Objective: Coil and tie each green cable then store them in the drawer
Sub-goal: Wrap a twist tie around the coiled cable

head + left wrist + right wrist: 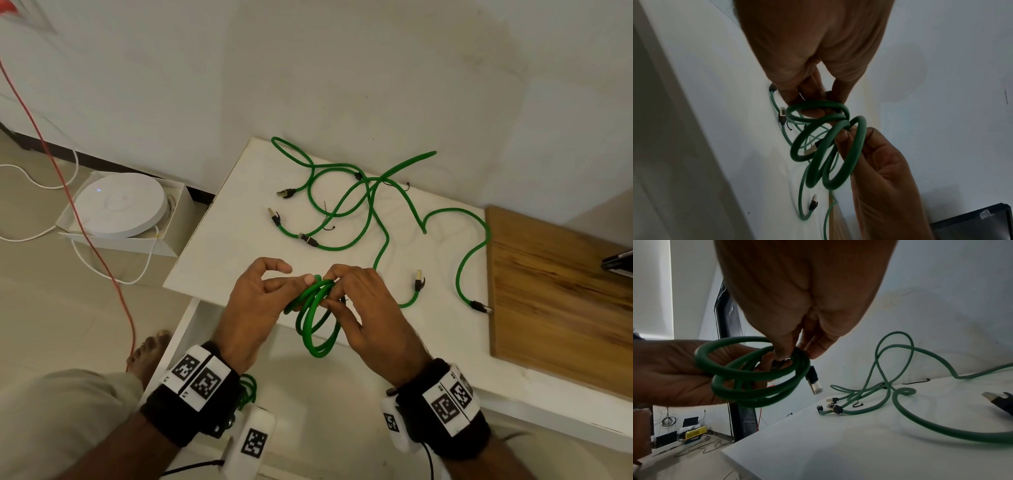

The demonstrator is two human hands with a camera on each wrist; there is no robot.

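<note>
A green cable wound into a small coil (313, 322) (857, 146) (748, 394) hangs between my two hands over the front edge of the white table (219, 246). My left hand (298, 277) (813, 105) pinches its top with thumb and fingers. My right hand (334, 291) (789, 352) pinches the same spot from the right, with something small and black at its fingertips. One plug (813, 382) of the coil dangles free. Several loose green cables (370, 212) (888, 386) lie tangled on the table behind. Another green coil (248, 390) shows under my left wrist, in the open white drawer (181, 329).
Black ties (329, 209) (916, 381) lie among the loose cables. A wooden board (555, 294) covers the table's right end. On the floor at left sit a round white device in a box (120, 205), a red cord (85, 233) and white wires. My bare foot (147, 353) stands beside the drawer.
</note>
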